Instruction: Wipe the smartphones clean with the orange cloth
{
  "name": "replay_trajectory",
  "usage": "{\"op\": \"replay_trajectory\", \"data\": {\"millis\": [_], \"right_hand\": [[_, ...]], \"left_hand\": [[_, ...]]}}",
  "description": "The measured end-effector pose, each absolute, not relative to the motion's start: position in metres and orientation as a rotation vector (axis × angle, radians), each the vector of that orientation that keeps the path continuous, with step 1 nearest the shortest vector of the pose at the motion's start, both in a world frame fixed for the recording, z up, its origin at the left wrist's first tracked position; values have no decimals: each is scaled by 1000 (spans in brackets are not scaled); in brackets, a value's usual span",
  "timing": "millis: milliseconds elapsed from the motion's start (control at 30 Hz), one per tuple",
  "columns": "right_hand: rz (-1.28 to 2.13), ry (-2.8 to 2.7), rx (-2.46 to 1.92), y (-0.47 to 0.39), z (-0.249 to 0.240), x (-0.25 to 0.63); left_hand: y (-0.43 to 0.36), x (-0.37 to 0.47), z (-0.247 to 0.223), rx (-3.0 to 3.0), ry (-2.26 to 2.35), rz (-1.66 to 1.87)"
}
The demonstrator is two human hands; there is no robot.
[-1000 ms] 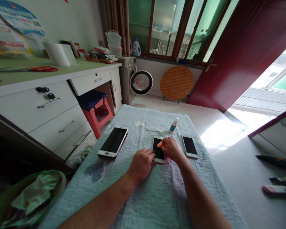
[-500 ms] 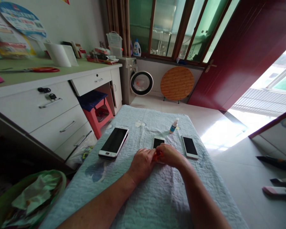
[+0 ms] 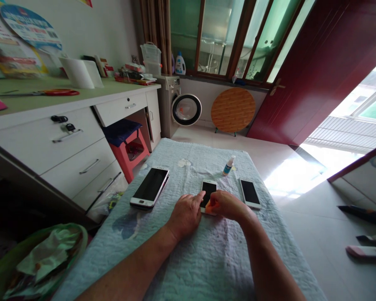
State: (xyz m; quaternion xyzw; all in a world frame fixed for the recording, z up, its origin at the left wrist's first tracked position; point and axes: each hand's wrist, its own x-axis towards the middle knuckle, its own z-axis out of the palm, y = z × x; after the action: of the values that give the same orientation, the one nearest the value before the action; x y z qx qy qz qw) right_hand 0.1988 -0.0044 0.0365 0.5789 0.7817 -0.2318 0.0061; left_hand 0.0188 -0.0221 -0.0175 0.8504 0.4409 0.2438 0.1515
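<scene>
A light blue quilted cover (image 3: 207, 259), wrinkled and printed with pale and dark patches, is spread over the work surface, and near its middle a white-framed phone (image 3: 209, 187) is laid flat, screen up. The phone's left edge is met by the left hand (image 3: 186, 213), whose index finger is stretched towards the dark screen; whether its other fingers are pressed together cannot be told. A piece of orange cloth (image 3: 209, 207) is pinched in the curled fingers of the right hand (image 3: 227, 205), over the phone's lower part. Beyond them a small spray bottle (image 3: 228, 166) is stood upright, with a second phone (image 3: 250, 193) laid to the right and a larger phone (image 3: 150, 186) set to the left on top of another flat object. Along the left wall, red-handled scissors (image 3: 58, 92) and a white paper roll (image 3: 78, 73) are kept on a green-topped desk (image 3: 119, 88), under which a pink stool (image 3: 114, 146) is partly tucked. At the back, the round door of a washing machine (image 3: 166, 100) is swung open, and a round wooden tabletop (image 3: 233, 109) is leaned below the window (image 3: 216, 37). The pale floor (image 3: 301, 225) is brightly lit beside the red door (image 3: 301, 83).
</scene>
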Motion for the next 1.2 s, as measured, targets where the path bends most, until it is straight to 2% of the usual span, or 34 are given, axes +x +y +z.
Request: {"op": "replay_trajectory", "data": {"millis": [467,667,1200], "right_hand": [[-561,2519,1699,-14,33,178],[-423,2487,1791,-22,31,172],[-331,2579,1911,-39,19,186]], "left_hand": [[-9,12,-18,2324,1138,682],[-8,9,-16,2320,1131,685],[-4,4,-27,2441,1014,679]]}}
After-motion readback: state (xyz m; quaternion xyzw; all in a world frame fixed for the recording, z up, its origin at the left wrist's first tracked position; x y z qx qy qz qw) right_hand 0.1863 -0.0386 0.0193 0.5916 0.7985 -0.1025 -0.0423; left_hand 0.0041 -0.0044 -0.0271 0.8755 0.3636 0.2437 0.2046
